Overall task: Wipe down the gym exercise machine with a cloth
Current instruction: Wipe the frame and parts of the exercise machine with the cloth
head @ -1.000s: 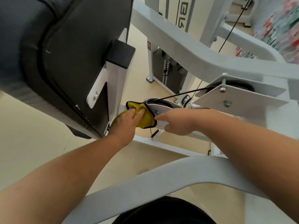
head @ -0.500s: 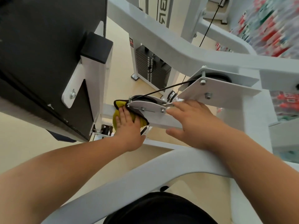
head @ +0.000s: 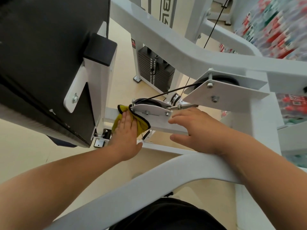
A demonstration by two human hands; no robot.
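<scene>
A white gym machine frame (head: 166, 47) fills the view, with a low white crossbar (head: 166, 127) running under a small pulley bracket (head: 149, 112). A yellow cloth (head: 141, 125) with a black hem lies on that crossbar beside the bracket. My left hand (head: 126, 136) presses flat on the cloth with straight fingers. My right hand (head: 197, 130) rests on the crossbar just right of the bracket, fingers spread and relaxed, thumb below the bar.
A black padded seat back (head: 41, 63) looms at the left. A black weight stack (head: 154, 70) stands behind. A black cable (head: 174, 90) runs from the small pulley to a larger pulley plate (head: 224, 95). A curved white bar (head: 132, 188) crosses below my arms.
My left hand has flattened on the cloth and pushed it along the crossbar under the pulley bracket. My right hand has let go of the bracket's edge and now lies on the crossbar.
</scene>
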